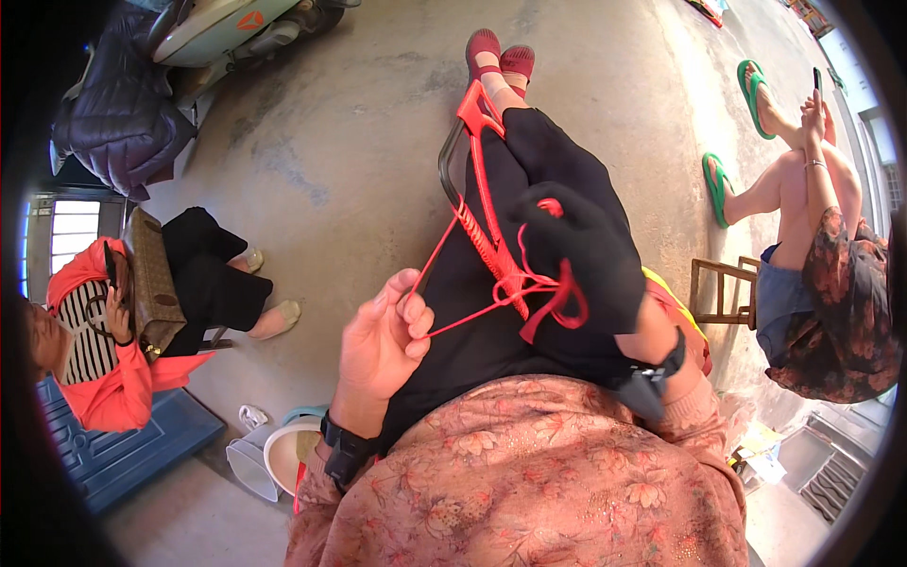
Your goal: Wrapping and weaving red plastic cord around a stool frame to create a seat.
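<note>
Left hand (385,335) pinches cord (463,323); red frame (483,189) between hands; right hand (581,260): grip unclear.

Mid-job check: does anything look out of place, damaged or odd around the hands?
One oddity: the right hand looks black-gloved, while the left hand is bare. The red cord also forms loose loops at the right hand, unlike its coils on the frame. No clear damage shows.

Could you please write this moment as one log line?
left hand: holds red cord taut | right hand: black-gloved, blurred, near cord loops | frame: partly cord-wrapped, above black trousers
</note>
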### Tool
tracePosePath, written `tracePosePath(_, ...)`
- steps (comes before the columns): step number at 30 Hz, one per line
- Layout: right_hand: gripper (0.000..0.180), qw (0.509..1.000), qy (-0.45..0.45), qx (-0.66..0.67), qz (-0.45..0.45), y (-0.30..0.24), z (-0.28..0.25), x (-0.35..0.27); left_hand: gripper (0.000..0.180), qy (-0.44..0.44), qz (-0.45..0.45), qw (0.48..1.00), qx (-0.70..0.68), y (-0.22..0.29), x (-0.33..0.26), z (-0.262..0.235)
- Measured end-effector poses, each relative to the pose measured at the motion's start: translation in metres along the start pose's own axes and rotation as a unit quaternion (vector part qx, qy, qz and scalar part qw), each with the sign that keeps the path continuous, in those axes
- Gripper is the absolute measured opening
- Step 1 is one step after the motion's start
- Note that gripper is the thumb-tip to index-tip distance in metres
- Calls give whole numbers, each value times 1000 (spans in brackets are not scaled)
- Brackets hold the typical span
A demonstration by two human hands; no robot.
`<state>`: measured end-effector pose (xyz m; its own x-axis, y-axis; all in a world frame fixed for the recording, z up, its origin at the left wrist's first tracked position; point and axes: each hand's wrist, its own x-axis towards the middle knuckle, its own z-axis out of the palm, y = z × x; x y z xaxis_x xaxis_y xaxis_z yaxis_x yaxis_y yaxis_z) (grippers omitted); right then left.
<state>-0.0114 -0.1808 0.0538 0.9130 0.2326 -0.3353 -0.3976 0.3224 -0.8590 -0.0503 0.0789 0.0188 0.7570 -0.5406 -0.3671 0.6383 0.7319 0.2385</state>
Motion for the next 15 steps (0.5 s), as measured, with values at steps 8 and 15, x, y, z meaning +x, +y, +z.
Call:
tracePosePath(8,35,927,1,-375,-16,47,12,24,11,113,30,948,297,-2,-27,-9)
tracePosePath(15,55,872,32,-486,-45,48,4,4,25,131,121,887,425,16,34,3)
